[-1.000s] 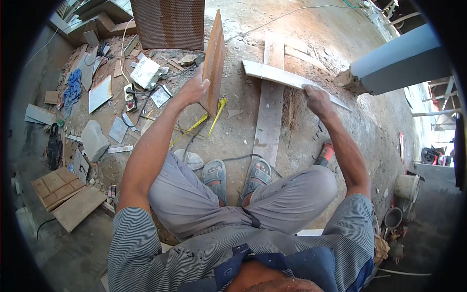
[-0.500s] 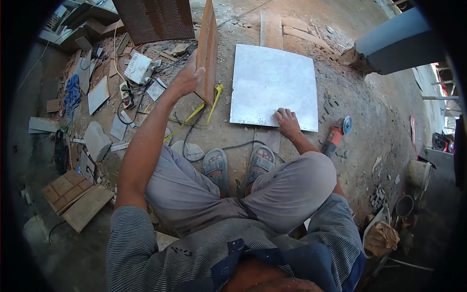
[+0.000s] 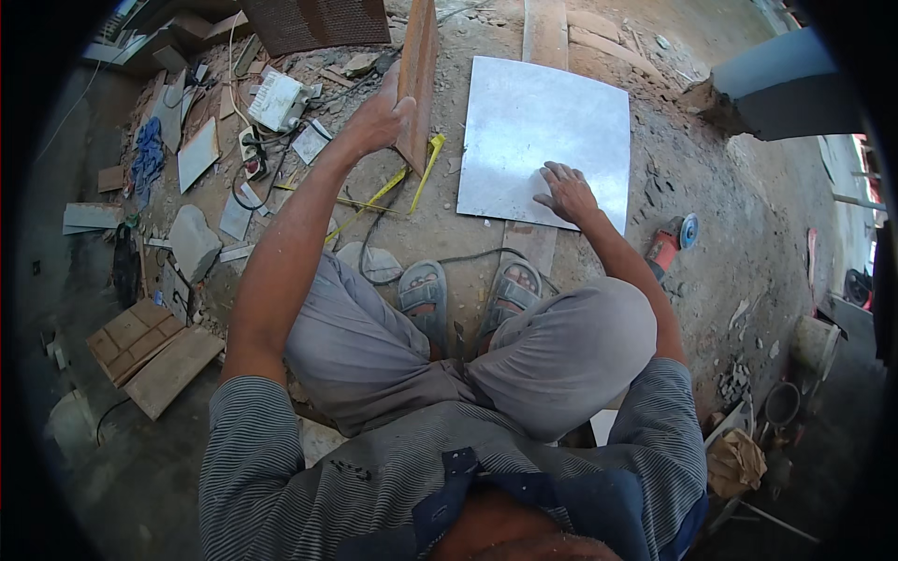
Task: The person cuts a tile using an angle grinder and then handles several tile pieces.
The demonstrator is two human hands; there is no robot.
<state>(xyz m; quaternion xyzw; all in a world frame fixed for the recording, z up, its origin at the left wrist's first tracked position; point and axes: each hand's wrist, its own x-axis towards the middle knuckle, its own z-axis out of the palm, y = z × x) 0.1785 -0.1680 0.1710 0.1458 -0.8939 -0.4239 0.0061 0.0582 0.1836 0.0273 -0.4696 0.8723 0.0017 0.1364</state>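
My left hand [image 3: 382,120] grips the left side of a brown tile [image 3: 417,84], which stands nearly on edge with its lower corner near the ground. To the right, a square pale, glossy tile [image 3: 543,122] lies flat, resting partly on a board. My right hand [image 3: 568,192] is laid on that tile near its front edge, fingers spread and holding nothing. Just below the brown tile lies a bent yellow strip [image 3: 426,178]. An angle grinder [image 3: 666,251] with a red body and a disc sits on the ground right of the pale tile.
A black cable [image 3: 440,278] runs across the ground by my sandals. Left are a white box [image 3: 279,100], a power strip [image 3: 251,154], a blue cloth [image 3: 147,161] and broken tile pieces. A large brown panel [image 3: 318,23] stands behind; a pillar [image 3: 776,84] rises far right.
My right hand has moved from gripping the pale tile's front edge farther onto its surface, with its fingers now spread. My left hand still holds the brown tile; the view has shifted slightly.
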